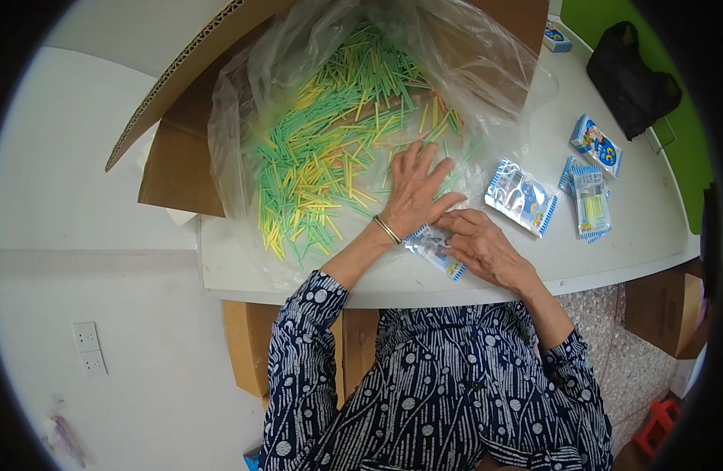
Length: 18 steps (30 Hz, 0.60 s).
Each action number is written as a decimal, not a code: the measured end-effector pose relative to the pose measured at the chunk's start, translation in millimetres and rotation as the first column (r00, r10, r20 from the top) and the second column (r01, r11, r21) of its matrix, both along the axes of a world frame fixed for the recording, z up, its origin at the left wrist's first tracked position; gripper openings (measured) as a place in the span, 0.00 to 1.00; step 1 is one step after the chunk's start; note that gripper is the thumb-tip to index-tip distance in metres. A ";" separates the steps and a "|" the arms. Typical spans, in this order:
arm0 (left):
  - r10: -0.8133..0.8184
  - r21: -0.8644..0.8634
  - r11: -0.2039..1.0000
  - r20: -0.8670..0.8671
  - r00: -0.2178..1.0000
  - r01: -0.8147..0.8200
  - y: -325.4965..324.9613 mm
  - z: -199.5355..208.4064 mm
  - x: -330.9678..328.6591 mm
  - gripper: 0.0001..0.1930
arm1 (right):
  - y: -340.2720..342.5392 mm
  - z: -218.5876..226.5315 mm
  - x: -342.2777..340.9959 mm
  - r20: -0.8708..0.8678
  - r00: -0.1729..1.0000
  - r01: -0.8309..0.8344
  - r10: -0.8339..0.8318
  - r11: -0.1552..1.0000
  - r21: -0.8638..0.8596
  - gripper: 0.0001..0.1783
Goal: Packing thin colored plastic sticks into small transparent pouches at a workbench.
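My left hand point(416, 187), with a gold bangle at its wrist, has its fingers spread over the lower edge of a clear plastic bag point(240, 149). Thin green, yellow and a few orange sticks point(318, 157) spill loosely inside that bag. The fingers of my right hand point(491, 250) curl round a small blue-and-white clear packet point(438, 253) near the table's front edge. My left thumb comes close to the right fingers; whether it touches the packet I cannot tell. The packet's upper part is covered by my hands, so its contents are unclear.
To the right lie a shiny packet point(522, 197), a packet with yellow-green sticks point(591, 206) and a small printed box point(597, 147). Behind them is a black bag point(632, 82). A cardboard box flap point(187, 149) rises at the left. Below the table stands another cardboard box point(660, 310).
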State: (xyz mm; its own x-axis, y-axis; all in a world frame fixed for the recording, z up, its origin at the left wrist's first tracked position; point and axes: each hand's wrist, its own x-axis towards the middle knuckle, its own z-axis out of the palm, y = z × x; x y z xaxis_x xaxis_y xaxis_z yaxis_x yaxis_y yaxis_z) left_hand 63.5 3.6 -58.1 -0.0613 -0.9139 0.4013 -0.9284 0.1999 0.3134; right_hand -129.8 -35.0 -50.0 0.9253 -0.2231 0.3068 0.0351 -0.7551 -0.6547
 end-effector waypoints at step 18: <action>0.288 -0.100 0.957 0.188 0.939 -0.273 23.4 6.7 30.2 0.24 | 0.5 -3.2 -0.9 0.041 0.999 0.005 -0.008 0.996 0.085 0.07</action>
State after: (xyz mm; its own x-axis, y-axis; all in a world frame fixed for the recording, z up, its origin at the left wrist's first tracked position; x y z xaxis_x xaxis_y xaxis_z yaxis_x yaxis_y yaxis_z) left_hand 93.7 27.0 -51.4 0.1082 -0.8749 0.4721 -0.9918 -0.0624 0.1117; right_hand -130.8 -34.5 -53.2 0.9108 -0.2560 0.3241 0.0584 -0.6970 -0.7147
